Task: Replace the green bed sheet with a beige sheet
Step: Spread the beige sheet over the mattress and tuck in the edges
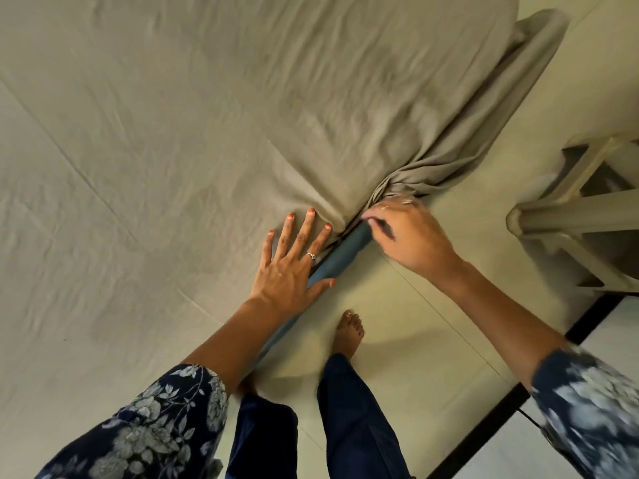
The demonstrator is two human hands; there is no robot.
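Note:
A beige sheet (207,108) is spread across the whole bed top, with creases from folding. Its loose side hangs in folds (511,108) down the bed's right edge. My left hand (294,267) lies flat with fingers spread on the sheet at the bed's near edge, holding nothing. My right hand (404,229) pinches a gathered bunch of the sheet at that edge, just right of my left hand. Below both hands the blue mattress side (340,252) shows bare. No green sheet is in view.
A pale plastic stool or chair (581,209) stands on the tiled floor (432,340) at the right, close to the bed. My bare feet and dark trousers (349,402) are beside the bed. A black-framed edge (511,392) runs across the bottom right.

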